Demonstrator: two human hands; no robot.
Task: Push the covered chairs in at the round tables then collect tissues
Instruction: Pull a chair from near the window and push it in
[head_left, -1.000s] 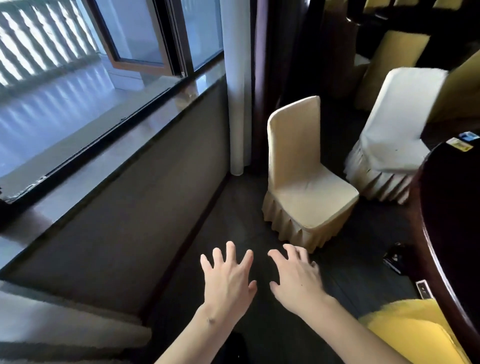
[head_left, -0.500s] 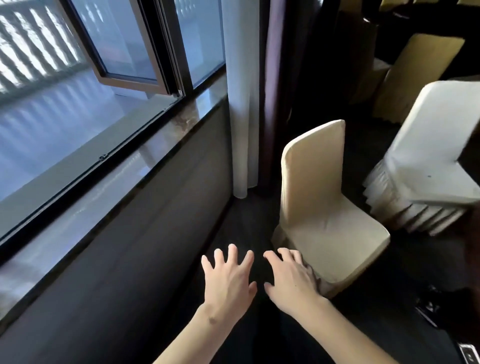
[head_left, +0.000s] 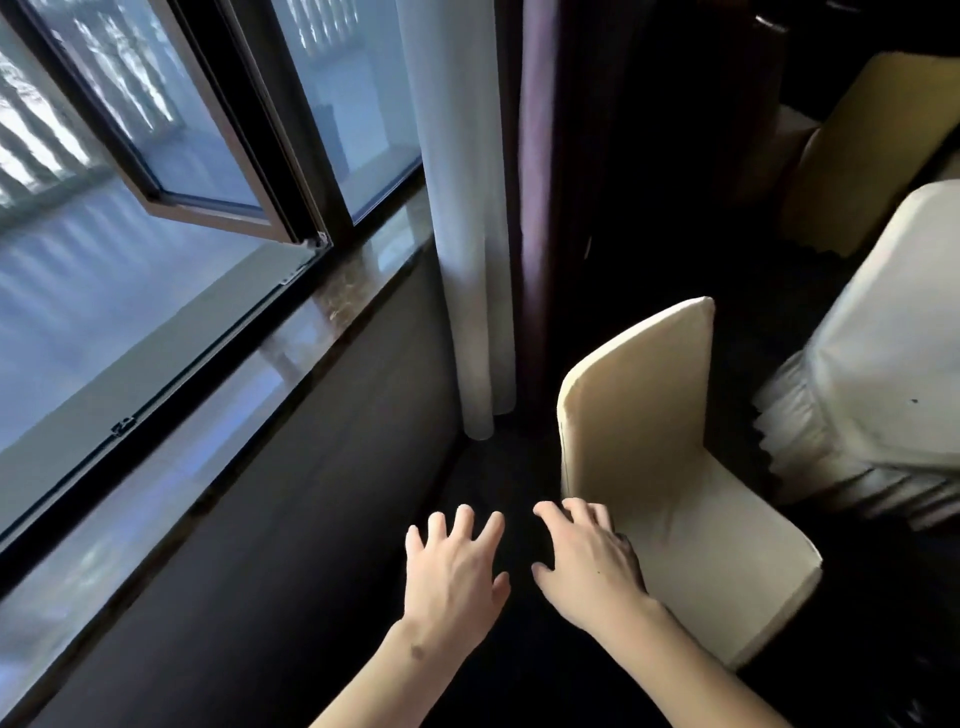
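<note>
Cream chair (head_left: 670, 467) nearer, right hand (head_left: 587, 561) splayed against it

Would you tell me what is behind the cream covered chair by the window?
Behind the cream covered chair hang a white curtain and a dark curtain, reaching the dark floor. The chair back hides whatever floor lies directly behind it.

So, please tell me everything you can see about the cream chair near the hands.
The cream chair wears a smooth fabric cover over its tall rounded back and flat seat. It stands upright on the dark floor, beside the curtains. The right hand overlaps the seat's near corner, fingers spread; real contact cannot be told. The left hand is apart from it.
</note>
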